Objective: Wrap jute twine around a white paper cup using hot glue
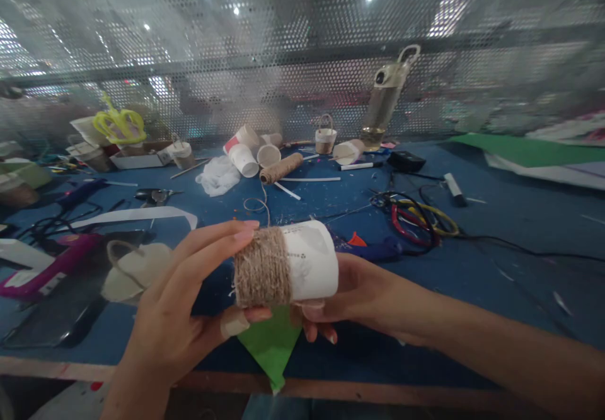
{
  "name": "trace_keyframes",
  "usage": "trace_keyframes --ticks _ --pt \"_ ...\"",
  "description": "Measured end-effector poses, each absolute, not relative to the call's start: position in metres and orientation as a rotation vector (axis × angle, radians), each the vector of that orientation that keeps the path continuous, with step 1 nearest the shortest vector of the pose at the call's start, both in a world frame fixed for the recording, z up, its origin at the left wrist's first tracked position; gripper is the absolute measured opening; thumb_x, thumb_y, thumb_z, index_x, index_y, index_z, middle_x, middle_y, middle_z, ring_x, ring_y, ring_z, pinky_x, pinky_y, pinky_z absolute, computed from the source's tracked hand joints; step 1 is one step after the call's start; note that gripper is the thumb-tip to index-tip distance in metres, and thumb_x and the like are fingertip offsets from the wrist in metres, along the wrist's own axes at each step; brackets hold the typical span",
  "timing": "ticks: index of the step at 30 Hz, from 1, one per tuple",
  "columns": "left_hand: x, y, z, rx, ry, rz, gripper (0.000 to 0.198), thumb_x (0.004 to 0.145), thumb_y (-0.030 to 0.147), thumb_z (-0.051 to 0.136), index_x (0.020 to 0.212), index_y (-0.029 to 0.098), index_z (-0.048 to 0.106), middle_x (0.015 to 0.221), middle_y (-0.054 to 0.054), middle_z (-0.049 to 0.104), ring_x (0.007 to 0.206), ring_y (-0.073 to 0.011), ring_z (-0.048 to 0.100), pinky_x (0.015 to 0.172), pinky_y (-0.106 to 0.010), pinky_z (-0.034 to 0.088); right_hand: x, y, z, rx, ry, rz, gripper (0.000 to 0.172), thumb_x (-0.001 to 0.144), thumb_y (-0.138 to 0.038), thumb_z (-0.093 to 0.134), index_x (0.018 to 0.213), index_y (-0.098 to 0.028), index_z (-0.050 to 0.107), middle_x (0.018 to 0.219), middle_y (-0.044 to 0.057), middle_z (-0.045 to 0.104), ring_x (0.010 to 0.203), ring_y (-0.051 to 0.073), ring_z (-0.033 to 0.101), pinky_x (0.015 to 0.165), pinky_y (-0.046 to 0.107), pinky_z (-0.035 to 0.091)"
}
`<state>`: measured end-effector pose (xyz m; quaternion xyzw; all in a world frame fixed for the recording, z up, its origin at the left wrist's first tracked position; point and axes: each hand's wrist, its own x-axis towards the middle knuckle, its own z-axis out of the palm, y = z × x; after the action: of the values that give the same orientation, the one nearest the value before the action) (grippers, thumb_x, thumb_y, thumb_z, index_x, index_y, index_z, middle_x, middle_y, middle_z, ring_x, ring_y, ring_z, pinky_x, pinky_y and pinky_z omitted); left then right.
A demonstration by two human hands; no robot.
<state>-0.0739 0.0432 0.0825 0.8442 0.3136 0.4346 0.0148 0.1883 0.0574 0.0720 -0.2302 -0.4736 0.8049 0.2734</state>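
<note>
A white paper cup (pixel 314 259), lying sideways in the air above the table, is wrapped with jute twine (pixel 263 268) over its left half. My left hand (pixel 189 287) grips the twine-wrapped end, fingers on top and thumb below; a bandage strip circles the thumb. My right hand (pixel 352 294) holds the bare white end from behind and below, with some fingers hidden. From the cup a strand of twine runs back toward a twine roll (pixel 282 168). Beneath the cup hangs a green paper piece (pixel 271 344), its point over the table's front edge.
A basket-like cup with a twine handle (pixel 137 272) and a magenta glue gun (pixel 51 262) lie left. Several paper cups (pixel 244 158) and crumpled white plastic (pixel 218 175) are behind. Cables (pixel 420 218) coil right. A bottle (pixel 385 98) stands by the perforated screen.
</note>
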Motion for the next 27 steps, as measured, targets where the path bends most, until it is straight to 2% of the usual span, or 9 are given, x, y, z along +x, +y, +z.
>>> trace_keyframes --ticks 2,6,11,14,17,19,22,25,27 --pt "-0.074 0.044 0.082 2.621 0.986 1.35 0.062 0.101 0.045 0.075 0.156 0.038 0.049 0.15 0.0 0.067 0.138 -0.0268 0.067 0.117 -0.043 0.06 0.189 0.059 0.072 -0.616 -1.36 2.178 0.031 0.082 -0.035 0.093 0.101 -0.018 0.075 0.087 -0.001 0.074 0.073 0.01 0.068 0.058 0.018 0.048" --pt "-0.076 0.042 0.083 2.667 1.049 1.239 0.056 0.107 0.045 0.063 0.158 0.041 0.042 0.154 0.003 0.062 0.141 -0.0286 0.064 0.118 -0.049 0.059 0.193 0.058 0.076 -0.675 -1.547 2.193 0.029 0.087 -0.044 0.087 0.094 -0.018 0.075 0.091 0.001 0.074 0.074 0.009 0.065 0.059 0.018 0.045" --pt "-0.075 0.041 0.085 2.712 1.12 1.241 0.056 0.104 0.039 0.071 0.155 0.041 0.046 0.149 0.0 0.065 0.137 -0.0262 0.065 0.119 -0.048 0.057 0.203 0.053 0.089 -0.83 -1.821 2.02 0.035 0.09 -0.052 0.083 0.088 -0.018 0.077 0.085 -0.001 0.072 0.076 0.01 0.063 0.073 0.022 0.05" --pt "-0.074 0.042 0.085 2.78 1.097 1.276 0.057 0.1 0.028 0.077 0.151 0.034 0.053 0.145 -0.004 0.066 0.133 -0.0255 0.066 0.118 -0.044 0.056 0.21 0.052 0.099 -0.911 -1.893 1.871 0.034 0.093 -0.051 0.081 0.085 -0.018 0.076 0.075 -0.002 0.068 0.071 0.011 0.063 0.07 0.023 0.05" --pt "-0.073 0.043 0.084 2.816 1.129 1.33 0.053 0.099 0.025 0.077 0.147 0.031 0.057 0.141 -0.004 0.068 0.129 -0.0241 0.068 0.113 -0.039 0.058 0.217 0.051 0.108 -0.976 -2.032 1.553 0.035 0.098 -0.05 0.075 0.078 -0.021 0.073 0.073 -0.003 0.066 0.069 0.012 0.06 0.064 0.023 0.046" --pt "-0.073 0.043 0.084 2.797 1.168 1.329 0.049 0.101 0.029 0.075 0.146 0.031 0.057 0.14 -0.005 0.067 0.129 -0.023 0.068 0.111 -0.035 0.058 0.22 0.05 0.112 -0.952 -2.123 1.262 0.036 0.102 -0.048 0.07 0.077 -0.022 0.072 0.073 -0.003 0.067 0.069 0.012 0.06 0.066 0.025 0.047" --pt "-0.072 0.045 0.084 2.817 1.176 1.303 0.047 0.1 0.028 0.075 0.144 0.027 0.058 0.139 -0.006 0.067 0.128 -0.0218 0.067 0.112 -0.032 0.056 0.223 0.049 0.113 -0.842 -2.211 0.839 0.029 0.105 -0.037 0.069 0.08 -0.023 0.076 0.076 -0.003 0.064 0.067 0.011 0.06 0.066 0.023 0.049" --pt "-0.072 0.046 0.084 2.874 1.161 1.283 0.043 0.101 0.029 0.074 0.14 0.022 0.06 0.137 -0.006 0.067 0.125 -0.0197 0.068 0.111 -0.027 0.054 0.225 0.049 0.11 -0.755 -2.196 0.422 0.018 0.101 -0.028 0.073 0.086 -0.025 0.082 0.095 0.002 0.064 0.08 0.012 0.065 0.069 0.022 0.053" --pt "-0.072 0.045 0.083 2.904 1.18 1.252 0.04 0.103 0.032 0.07 0.14 0.02 0.06 0.137 -0.006 0.067 0.124 -0.018 0.068 0.111 -0.024 0.052 0.226 0.051 0.108 -0.706 -2.153 0.235 0.015 0.1 -0.026 0.075 0.088 -0.025 0.084 0.117 0.008 0.066 0.1 0.017 0.068 0.084 0.026 0.058"
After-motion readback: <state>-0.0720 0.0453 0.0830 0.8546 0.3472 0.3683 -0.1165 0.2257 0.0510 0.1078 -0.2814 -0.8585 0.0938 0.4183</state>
